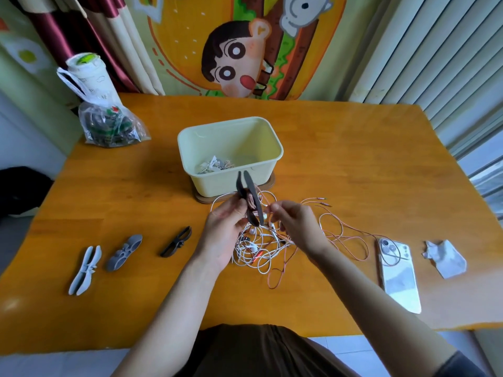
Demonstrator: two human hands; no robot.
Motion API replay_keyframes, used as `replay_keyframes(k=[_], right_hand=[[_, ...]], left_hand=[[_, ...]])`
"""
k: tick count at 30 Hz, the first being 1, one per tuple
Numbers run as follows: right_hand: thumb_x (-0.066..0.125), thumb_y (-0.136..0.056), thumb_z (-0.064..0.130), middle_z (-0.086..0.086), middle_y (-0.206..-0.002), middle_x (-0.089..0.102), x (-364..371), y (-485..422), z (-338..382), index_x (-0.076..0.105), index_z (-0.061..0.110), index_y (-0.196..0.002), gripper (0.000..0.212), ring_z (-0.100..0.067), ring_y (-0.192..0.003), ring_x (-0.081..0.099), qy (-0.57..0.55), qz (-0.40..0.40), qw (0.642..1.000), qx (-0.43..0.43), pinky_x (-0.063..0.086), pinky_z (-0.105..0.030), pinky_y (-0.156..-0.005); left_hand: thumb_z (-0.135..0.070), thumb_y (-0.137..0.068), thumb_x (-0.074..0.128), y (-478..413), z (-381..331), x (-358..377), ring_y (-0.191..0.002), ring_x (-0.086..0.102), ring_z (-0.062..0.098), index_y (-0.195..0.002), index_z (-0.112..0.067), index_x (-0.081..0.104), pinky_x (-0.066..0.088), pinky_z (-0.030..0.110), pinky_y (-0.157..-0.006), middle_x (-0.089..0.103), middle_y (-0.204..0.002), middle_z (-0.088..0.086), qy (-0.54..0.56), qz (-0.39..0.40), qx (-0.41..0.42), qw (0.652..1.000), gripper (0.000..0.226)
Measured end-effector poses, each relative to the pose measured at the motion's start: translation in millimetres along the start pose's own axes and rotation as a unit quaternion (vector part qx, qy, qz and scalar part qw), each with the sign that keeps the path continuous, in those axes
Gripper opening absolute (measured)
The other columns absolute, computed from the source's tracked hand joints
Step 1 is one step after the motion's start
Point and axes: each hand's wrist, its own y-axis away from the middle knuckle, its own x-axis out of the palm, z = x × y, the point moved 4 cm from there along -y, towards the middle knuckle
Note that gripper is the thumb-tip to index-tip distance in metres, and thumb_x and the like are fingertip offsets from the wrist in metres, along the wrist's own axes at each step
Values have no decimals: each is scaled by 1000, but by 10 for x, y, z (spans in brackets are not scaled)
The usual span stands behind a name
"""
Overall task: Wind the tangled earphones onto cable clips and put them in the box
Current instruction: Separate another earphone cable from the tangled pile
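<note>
Head view: L hand (226, 227) grips a dark cable clip (251, 197) upright at frame ctr, pink cable (250, 203) wound on its middle. R hand (294, 224) pinches that cable just beside the clip. Tangled earphones (261, 246) lie on the table (136, 191) under both hands. Cream box (231, 151) sits just behind, w/ wound sets inside. White clip (85, 270), grey clip (123, 253), black clip (176, 241) lie lower left.

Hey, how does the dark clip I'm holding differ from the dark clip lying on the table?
The held clip stands upright, gripped by the left hand; the table clip lies flat on the table, untouched. The held clip has pink cable wound round its middle, and the right hand pinches that cable; the table clip is bare. Both are dark, long and slim, seemingly the same kind.
</note>
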Motion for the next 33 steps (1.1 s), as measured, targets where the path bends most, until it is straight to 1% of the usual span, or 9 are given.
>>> replay_keyframes(k=[5,10,13,16,19,22,24,29,33], right_hand=[[46,-98,12,10,-64,53,297,179,-103,64,18,-86,22,2,-48,45,43,63,997,-2,35,-10,-49],[46,-98,17,11,-66,55,367,201,13,64,21,-90,20,-1,-51,45,89,79,992,-32,35,-13,-51],[46,-98,19,9,-67,56,362,220,50,66,19,-93,21,-7,-53,44,105,75,991,-41,36,-18,-51],[46,-98,20,8,-66,55,368,263,112,67,16,-95,22,-7,-52,44,118,75,988,-65,34,-17,-49],[45,-99,20,8,-65,54,389,294,178,68,14,-98,23,-4,-50,45,126,91,984,-84,34,-13,-47],[47,-98,20,12,-66,54,368,307,248,69,13,-103,24,-6,-55,51,147,109,978,-99,37,-13,-51],[49,-97,21,12,-67,56,344,313,302,70,13,-104,24,-10,-58,54,171,128,971,-111,38,-16,-52],[51,-96,24,13,-66,54,146,196,383,73,17,-94,23,-4,-53,48,263,110,948,-142,32,-19,-51],[57,-93,28,6,-78,53,-119,7,344,73,16,-91,20,-13,-70,46,328,52,933,-138,36,-31,-61]], left_hand=[[-27,-77,57,-2,-6,-120,-100,64,12,-105,-23,66,44,32,-85,73,-98,-6,28,-91,-2,995,30],[-36,-79,54,-4,21,-161,-92,63,9,-111,-26,63,41,33,-77,72,-96,-7,46,-95,-20,994,35],[-32,-85,55,-3,7,-172,-94,62,13,-110,-25,64,41,33,-77,71,-96,-4,58,-124,-20,990,27],[-22,-92,58,-2,14,-236,-100,60,15,-107,-23,68,42,29,-77,70,-101,-1,33,-216,-13,976,17],[-16,-92,61,5,33,-286,-92,63,9,-108,-22,70,46,22,-74,72,-88,-11,-25,-268,34,963,20],[-8,-90,63,4,11,-325,-79,64,-5,-93,-32,70,46,12,-73,70,-74,-23,-153,-248,93,952,25],[-8,-89,64,4,19,-370,-80,62,-8,-99,-29,71,45,7,-72,69,-78,-25,-221,-224,97,944,24],[-3,-86,66,1,106,-406,-95,57,-3,-113,-8,69,43,3,-73,65,-101,-6,-375,-144,101,910,27],[-1,-86,66,15,153,-308,-107,58,4,-115,-8,68,43,4,-80,65,-104,-10,-391,-68,84,914,30]])
